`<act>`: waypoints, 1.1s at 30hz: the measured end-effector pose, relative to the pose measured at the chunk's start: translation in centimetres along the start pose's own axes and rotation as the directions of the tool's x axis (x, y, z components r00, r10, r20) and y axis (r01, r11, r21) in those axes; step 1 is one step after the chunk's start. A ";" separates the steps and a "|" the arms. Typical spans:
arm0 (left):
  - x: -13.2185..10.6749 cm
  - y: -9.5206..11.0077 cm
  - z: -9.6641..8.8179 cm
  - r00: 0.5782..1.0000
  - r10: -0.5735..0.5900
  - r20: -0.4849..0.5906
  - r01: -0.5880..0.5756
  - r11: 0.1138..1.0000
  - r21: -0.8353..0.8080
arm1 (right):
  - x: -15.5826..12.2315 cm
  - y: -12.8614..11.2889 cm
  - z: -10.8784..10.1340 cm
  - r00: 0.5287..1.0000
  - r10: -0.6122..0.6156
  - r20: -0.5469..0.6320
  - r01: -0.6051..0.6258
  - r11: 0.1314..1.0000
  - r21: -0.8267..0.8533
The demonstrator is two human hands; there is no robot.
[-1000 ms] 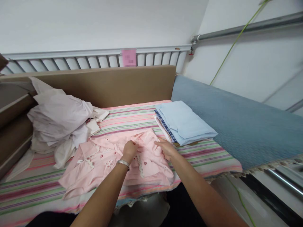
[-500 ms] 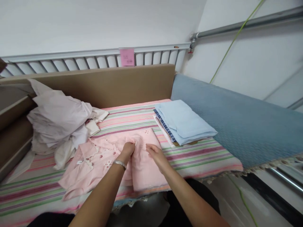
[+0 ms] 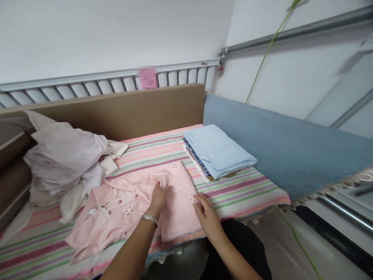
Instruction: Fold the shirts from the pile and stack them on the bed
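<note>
A pink garment (image 3: 122, 206) with small embroidered holes lies on the striped cloth (image 3: 241, 194); its right side is folded over into a smooth panel. My left hand (image 3: 159, 196), with a bracelet on the wrist, rests on the fold near the garment's middle, fingers bent and pressed on the fabric. Fingers stretched, my right hand (image 3: 206, 214) lies flat on the folded panel's right edge.
A folded stack topped by a light blue cloth (image 3: 217, 151) sits to the right. A heap of pale crumpled clothes (image 3: 64, 159) lies at the left. A brown board (image 3: 116, 111) stands behind, and a blue quilted cover (image 3: 285, 147) runs along the right.
The garment's right side has been folded over to the left. My right hand slid down toward the panel's right edge; my left hand stayed on the fold. The camera shifted slightly.
</note>
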State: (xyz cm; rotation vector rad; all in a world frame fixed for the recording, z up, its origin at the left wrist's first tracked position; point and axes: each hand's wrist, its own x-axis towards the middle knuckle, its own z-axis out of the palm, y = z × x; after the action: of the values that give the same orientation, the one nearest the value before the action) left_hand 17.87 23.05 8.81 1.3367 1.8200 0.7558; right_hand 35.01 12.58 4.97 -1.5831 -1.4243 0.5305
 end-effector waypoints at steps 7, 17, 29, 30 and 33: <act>0.2 1.2 1.9 0.989 0.067 -0.134 -0.059 0.996 0.062 | -0.9 0.4 0.9 1.000 -0.012 0.020 0.013 0.999 -0.037; 2.9 0.1 -0.9 0.987 0.117 -0.109 -0.094 0.976 0.197 | -0.6 1.0 1.5 1.000 -0.015 0.020 0.016 0.999 -0.049; 3.3 -1.6 -2.0 0.991 0.088 -0.105 -0.058 0.963 0.263 | -0.5 0.7 0.8 0.999 -0.008 0.046 0.012 0.996 -0.083; 3.0 -1.6 -2.2 0.990 0.090 -0.104 -0.060 0.962 0.265 | 0.0 0.5 0.5 0.999 -0.013 0.053 0.017 0.996 -0.088; 1.6 -1.1 -2.8 0.984 0.119 -0.132 -0.080 0.960 0.269 | 2.5 -0.6 -0.3 0.996 -0.050 0.071 0.058 0.992 -0.109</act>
State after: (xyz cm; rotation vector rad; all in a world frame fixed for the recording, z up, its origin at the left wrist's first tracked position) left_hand 14.73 24.16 9.12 1.5890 2.0379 0.6986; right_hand 35.47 14.75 6.23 -1.6221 -1.5668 0.4848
